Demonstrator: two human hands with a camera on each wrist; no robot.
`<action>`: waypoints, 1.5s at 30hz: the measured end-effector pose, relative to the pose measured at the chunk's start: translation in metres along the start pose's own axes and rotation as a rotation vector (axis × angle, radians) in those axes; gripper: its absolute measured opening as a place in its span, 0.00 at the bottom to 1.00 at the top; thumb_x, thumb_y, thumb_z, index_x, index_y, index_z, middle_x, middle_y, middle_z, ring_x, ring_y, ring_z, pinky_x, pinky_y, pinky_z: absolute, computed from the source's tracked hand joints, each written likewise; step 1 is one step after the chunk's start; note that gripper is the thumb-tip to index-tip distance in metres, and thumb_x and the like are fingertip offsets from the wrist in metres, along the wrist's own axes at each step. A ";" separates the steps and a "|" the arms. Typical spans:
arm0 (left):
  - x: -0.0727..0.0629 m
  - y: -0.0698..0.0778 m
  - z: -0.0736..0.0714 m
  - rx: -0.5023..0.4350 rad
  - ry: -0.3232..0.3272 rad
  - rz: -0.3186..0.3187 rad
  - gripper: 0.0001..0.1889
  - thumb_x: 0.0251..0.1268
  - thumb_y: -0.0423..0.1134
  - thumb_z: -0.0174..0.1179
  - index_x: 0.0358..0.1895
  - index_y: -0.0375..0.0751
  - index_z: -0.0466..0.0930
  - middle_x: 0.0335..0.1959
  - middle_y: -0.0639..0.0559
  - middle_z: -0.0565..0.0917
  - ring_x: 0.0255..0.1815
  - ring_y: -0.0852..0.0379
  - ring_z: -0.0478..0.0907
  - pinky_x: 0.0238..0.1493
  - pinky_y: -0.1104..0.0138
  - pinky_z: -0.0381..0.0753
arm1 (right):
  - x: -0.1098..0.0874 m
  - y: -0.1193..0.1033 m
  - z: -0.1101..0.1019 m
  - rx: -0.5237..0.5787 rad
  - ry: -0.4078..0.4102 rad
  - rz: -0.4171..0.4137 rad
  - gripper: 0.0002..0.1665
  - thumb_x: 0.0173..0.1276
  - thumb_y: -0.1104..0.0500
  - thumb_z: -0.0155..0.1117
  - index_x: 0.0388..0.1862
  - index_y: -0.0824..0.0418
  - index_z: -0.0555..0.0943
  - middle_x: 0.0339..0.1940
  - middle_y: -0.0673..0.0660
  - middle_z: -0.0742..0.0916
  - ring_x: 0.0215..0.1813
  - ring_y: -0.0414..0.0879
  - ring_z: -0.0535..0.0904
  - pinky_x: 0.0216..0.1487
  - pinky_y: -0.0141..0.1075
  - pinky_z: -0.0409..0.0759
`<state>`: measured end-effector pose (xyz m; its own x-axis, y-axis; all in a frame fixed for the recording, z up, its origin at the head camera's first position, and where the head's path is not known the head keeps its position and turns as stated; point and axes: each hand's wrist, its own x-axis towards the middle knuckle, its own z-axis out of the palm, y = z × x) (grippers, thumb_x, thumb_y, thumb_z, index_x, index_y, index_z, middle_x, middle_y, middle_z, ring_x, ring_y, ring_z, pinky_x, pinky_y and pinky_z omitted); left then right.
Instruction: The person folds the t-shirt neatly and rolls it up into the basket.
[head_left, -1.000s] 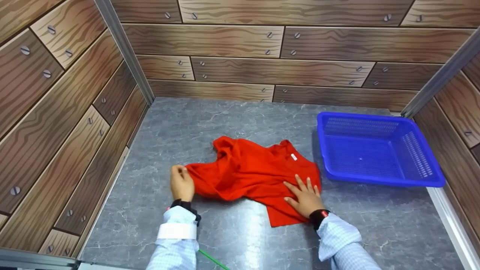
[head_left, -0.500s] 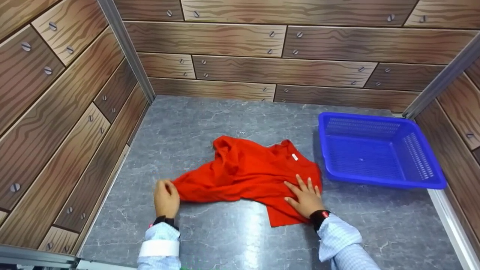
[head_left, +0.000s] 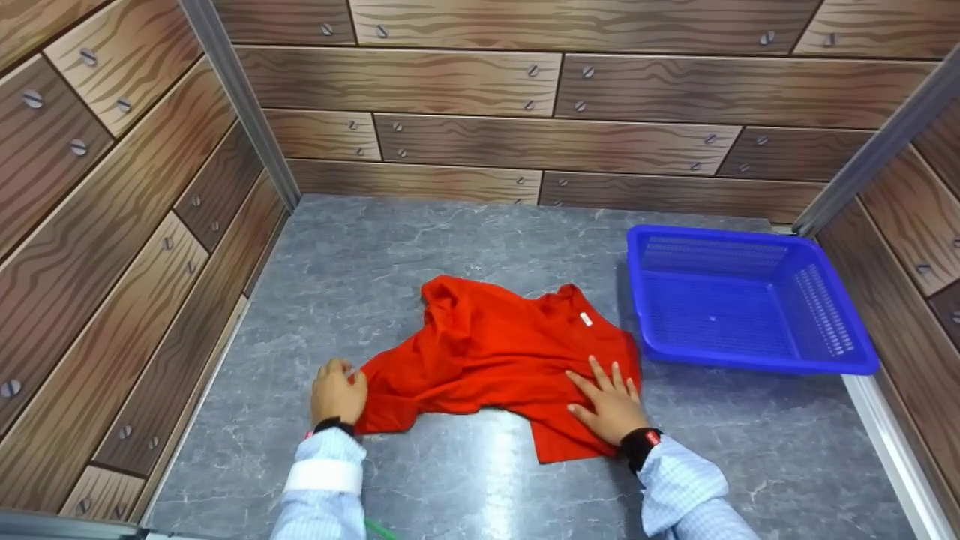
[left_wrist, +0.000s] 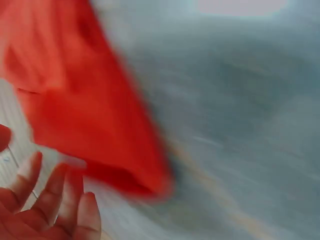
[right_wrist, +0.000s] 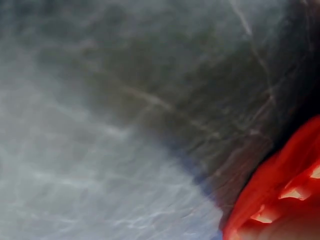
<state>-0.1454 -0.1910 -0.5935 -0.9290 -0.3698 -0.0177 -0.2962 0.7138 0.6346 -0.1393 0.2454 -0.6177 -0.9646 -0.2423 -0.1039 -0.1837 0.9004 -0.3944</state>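
Note:
A red shirt (head_left: pixel 495 337) with a white neck label (head_left: pixel 586 319) lies spread and wrinkled on the grey marbled surface. My left hand (head_left: pixel 339 394) is at the left end of the shirt, beside its sleeve-like open edge (left_wrist: pixel 125 177). In the left wrist view, the thumb and loosely bent fingers (left_wrist: pixel 52 192) stand apart, with the cloth's edge near the fingertips and nothing pinched. My right hand (head_left: pixel 615 409) rests on the shirt's right part, fingers spread. The right wrist view catches only a fold of red cloth (right_wrist: pixel 280 175) at its lower right corner.
To the right of the shirt stands a blue plastic basket (head_left: pixel 750 360) with perforated sides. Wood-patterned walls (head_left: pixel 465 142) enclose the surface at the back, left and right. A green cord (head_left: pixel 380 529) shows by the left sleeve.
My left hand drew the shirt's left end out to the left and toward me, then released it. That end lies lower and flatter now. The right hand has stayed in place.

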 end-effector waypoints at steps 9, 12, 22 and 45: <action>0.032 0.046 0.021 -0.045 -0.066 0.056 0.20 0.66 0.30 0.53 0.61 0.29 0.74 0.57 0.30 0.79 0.59 0.34 0.75 0.61 0.48 0.73 | -0.006 0.002 0.005 -0.017 0.007 -0.003 0.35 0.68 0.42 0.61 0.73 0.46 0.69 0.80 0.63 0.60 0.77 0.75 0.48 0.72 0.70 0.48; 0.038 0.053 0.029 -0.050 -0.122 0.035 0.21 0.66 0.29 0.53 0.63 0.29 0.72 0.59 0.30 0.78 0.60 0.35 0.75 0.61 0.49 0.74 | -0.007 0.002 0.004 -0.015 0.005 0.004 0.35 0.68 0.42 0.61 0.73 0.46 0.68 0.80 0.63 0.59 0.77 0.75 0.47 0.72 0.71 0.47; 0.040 0.062 0.050 0.003 -0.270 0.056 0.29 0.58 0.40 0.68 0.61 0.28 0.73 0.56 0.32 0.80 0.60 0.36 0.76 0.63 0.51 0.73 | -0.007 0.002 0.005 -0.021 0.011 0.011 0.35 0.68 0.43 0.61 0.73 0.46 0.68 0.80 0.63 0.58 0.77 0.75 0.46 0.72 0.71 0.45; 0.045 0.069 0.040 -0.004 -0.116 0.078 0.14 0.68 0.36 0.55 0.49 0.30 0.82 0.47 0.31 0.82 0.53 0.35 0.79 0.57 0.49 0.76 | -0.007 0.002 0.003 -0.007 -0.004 0.021 0.35 0.68 0.43 0.61 0.73 0.46 0.67 0.80 0.63 0.57 0.78 0.74 0.44 0.72 0.71 0.44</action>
<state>-0.2164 -0.1345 -0.5812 -0.9687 -0.2414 -0.0571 -0.2211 0.7357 0.6402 -0.1322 0.2475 -0.6209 -0.9676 -0.2245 -0.1157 -0.1646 0.9078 -0.3857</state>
